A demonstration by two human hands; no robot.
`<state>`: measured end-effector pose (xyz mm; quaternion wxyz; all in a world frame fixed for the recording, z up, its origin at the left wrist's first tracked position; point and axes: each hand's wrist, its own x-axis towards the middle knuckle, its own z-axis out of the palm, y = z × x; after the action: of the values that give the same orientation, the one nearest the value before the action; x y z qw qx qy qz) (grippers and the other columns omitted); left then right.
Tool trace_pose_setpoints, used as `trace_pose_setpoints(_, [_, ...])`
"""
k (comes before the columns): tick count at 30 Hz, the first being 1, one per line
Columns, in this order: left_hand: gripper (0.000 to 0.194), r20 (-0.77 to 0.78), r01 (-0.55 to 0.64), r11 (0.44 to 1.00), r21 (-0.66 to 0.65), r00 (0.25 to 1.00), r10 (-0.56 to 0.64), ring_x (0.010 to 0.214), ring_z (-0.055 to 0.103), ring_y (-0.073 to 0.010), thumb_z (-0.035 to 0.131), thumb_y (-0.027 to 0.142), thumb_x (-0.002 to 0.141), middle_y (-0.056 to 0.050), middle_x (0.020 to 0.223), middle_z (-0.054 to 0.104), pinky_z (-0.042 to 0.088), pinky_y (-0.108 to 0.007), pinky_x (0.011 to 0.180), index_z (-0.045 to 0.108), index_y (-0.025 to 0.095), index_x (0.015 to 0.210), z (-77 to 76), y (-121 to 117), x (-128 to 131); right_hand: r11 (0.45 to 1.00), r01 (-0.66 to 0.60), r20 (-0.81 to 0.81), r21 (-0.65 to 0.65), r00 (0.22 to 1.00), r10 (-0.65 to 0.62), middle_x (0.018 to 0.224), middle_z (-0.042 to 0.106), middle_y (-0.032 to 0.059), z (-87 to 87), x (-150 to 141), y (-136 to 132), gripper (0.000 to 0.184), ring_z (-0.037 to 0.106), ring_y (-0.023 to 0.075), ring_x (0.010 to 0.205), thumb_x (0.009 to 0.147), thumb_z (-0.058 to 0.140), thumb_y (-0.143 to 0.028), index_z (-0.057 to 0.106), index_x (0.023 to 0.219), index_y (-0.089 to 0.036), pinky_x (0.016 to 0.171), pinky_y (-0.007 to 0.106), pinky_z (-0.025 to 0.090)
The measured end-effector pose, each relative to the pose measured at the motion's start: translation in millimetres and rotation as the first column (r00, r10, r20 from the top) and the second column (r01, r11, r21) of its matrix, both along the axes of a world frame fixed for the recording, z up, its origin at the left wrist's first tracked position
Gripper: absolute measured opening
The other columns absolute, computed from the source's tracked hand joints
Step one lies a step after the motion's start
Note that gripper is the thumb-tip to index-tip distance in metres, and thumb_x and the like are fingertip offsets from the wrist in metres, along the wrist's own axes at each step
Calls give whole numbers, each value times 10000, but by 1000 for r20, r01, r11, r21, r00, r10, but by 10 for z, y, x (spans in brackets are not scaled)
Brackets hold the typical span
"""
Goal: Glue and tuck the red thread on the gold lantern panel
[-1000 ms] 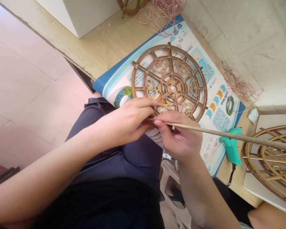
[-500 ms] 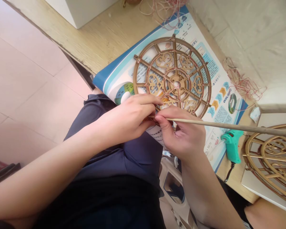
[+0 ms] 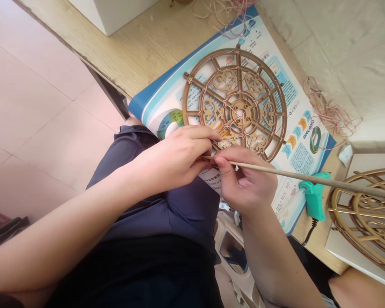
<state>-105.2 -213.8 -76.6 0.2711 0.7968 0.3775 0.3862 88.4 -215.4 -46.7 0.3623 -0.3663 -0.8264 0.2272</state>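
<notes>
At gold wheel — L hand, R hand w/ stick

Teal glue gun lies against a printed poster.

The head-worn camera is looking forward and down from just above the person's navy shorts, and it is leaning to one side, so the edge of the wooden desk is slanting across the top of the frame while the floor tiles are filling the left. It is working close in — the left hand, the right hand and the gold openwork wheel are sitting near the centre, with the wooden stick and a second gold wheel reaching the right edge — and the knees are staying under the lens.
</notes>
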Motion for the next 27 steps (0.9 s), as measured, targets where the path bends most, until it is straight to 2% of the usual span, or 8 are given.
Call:
trace_pose_setpoints(4, [91, -8, 21, 1000, -8, 1000, -21, 1240, 714, -262, 635, 128, 975, -131, 1312, 740, 593, -385, 1086, 695, 132, 906, 22, -3, -18, 1000, 25, -28, 19, 999, -25, 831, 711, 3, -58, 7, -12, 120, 675, 137, 780, 977, 659, -89, 665, 937, -202, 728, 273, 570])
trace_pose_setpoints(7, [106, -46, 11, 1000, 19, 999, -10, 1311, 680, -251, 622, 123, 990, -124, 1393, 701, 581, -396, 1115, 680, 155, 1073, 60, -11, -112, 998, 48, -47, -31, 998, -50, 836, 711, 16, -90, 15, -17, 110, 672, 144, 755, 983, 658, -101, 673, 941, -202, 683, 285, 560])
trace_pose_setpoints(9, [191, -84, -13, 998, 66, 996, 19, 1367, 647, -253, 637, 140, 994, -123, 1437, 675, 526, -444, 1195, 650, 181, 1180, 75, -14, -212, 996, 40, -71, -80, 996, -46, 834, 707, 26, -103, 23, -24, 106, 669, 155, 747, 985, 654, -102, 674, 949, -200, 667, 302, 557])
trace_pose_setpoints(12, [225, -151, -11, 992, 122, 988, 30, 1416, 613, -264, 682, 210, 1001, -112, 1423, 690, 387, -516, 1306, 632, 206, 1220, 51, -8, -352, 995, 7, -101, -96, 995, -17, 826, 702, 29, -102, 32, -33, 120, 672, 164, 757, 978, 651, -81, 667, 959, -198, 679, 319, 560])
trace_pose_setpoints(16, [185, -166, 27, 980, 196, 986, 6, 1362, 661, -234, 690, 205, 1009, -72, 1342, 746, 322, -487, 1338, 642, 208, 1187, -45, 1, -398, 997, -32, -97, -65, 995, 25, 830, 700, 24, -86, 45, -24, 146, 682, 161, 781, 964, 652, -45, 650, 962, -191, 700, 317, 563])
trace_pose_setpoints(20, [142, -161, 33, 966, 256, 987, 9, 1320, 685, -221, 688, 187, 1009, -39, 1248, 779, 344, -474, 1306, 648, 229, 1139, -98, -3, -352, 997, -45, -123, -59, 992, 37, 847, 708, 26, -91, 65, -15, 157, 694, 171, 801, 961, 651, -40, 650, 973, -197, 707, 331, 572])
trace_pose_setpoints(23, [102, -213, 48, 961, 271, 977, 11, 1212, 725, -203, 655, 191, 1032, -18, 1191, 788, 375, -484, 1266, 647, 251, 1114, -89, -11, -362, 995, -55, -145, -88, 989, 42, 858, 709, 29, -97, 74, -36, 162, 685, 175, 795, 960, 648, -43, 654, 985, -203, 706, 345, 568])
trace_pose_setpoints(27, [83, -267, 122, 922, 367, 964, -21, 1088, 730, -189, 599, 216, 1068, -36, 1160, 786, 468, -439, 1139, 644, 234, 1135, -57, -60, -421, 991, -83, -162, -104, 985, 66, 842, 696, 27, -56, 78, -96, 162, 660, 168, 768, 957, 649, -43, 655, 987, -201, 691, 342, 547])
